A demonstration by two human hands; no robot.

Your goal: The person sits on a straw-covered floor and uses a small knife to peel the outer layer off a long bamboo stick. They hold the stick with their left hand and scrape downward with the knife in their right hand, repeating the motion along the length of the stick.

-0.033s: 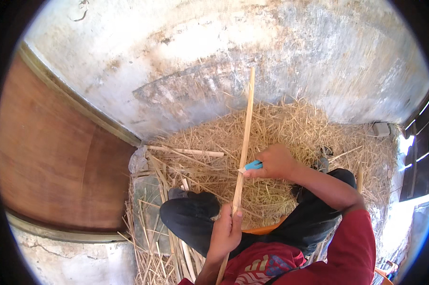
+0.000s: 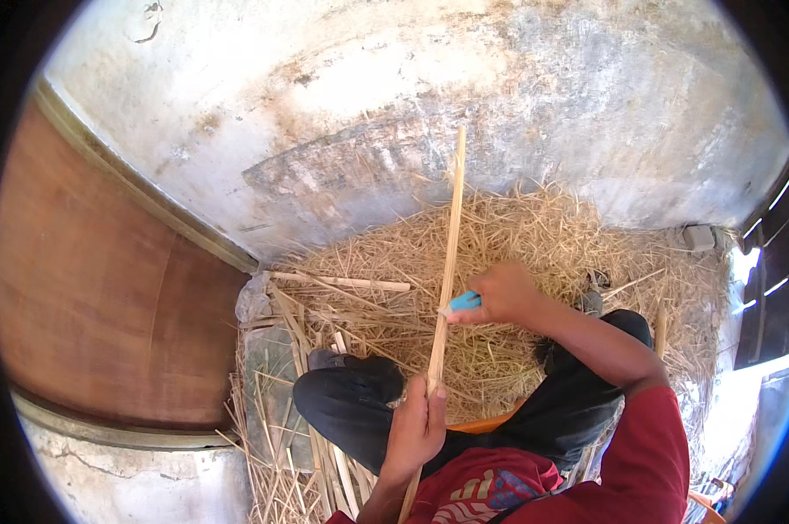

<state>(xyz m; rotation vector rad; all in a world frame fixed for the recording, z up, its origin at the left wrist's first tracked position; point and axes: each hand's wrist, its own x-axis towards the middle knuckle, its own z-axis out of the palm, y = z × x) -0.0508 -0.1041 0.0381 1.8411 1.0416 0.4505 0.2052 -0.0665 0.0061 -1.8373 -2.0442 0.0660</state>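
Note:
A long pale strip of split bamboo or wood (image 2: 452,236) rises from my lap toward the wall, its far tip up and its near end below my left wrist. My left hand (image 2: 418,426) is wrapped round its lower part, thumb along the strip. My right hand (image 2: 502,295) is closed on a blue-handled knife (image 2: 466,301), most of whose handle the fingers cover. The knife's pale front end meets the strip's right side about midway along; the blade's edge is too small to make out.
Straw-like shavings (image 2: 534,227) are heaped by the stained wall (image 2: 394,96). More strips (image 2: 342,472) lie beside my left leg, and a stick (image 2: 351,284) rests across the shavings. A brown wooden panel (image 2: 106,279) stands at left, a grey block (image 2: 699,237) at far right.
Very little: the strip's far tip and my right hand with the knife have shifted slightly to the left. Both hands keep their hold.

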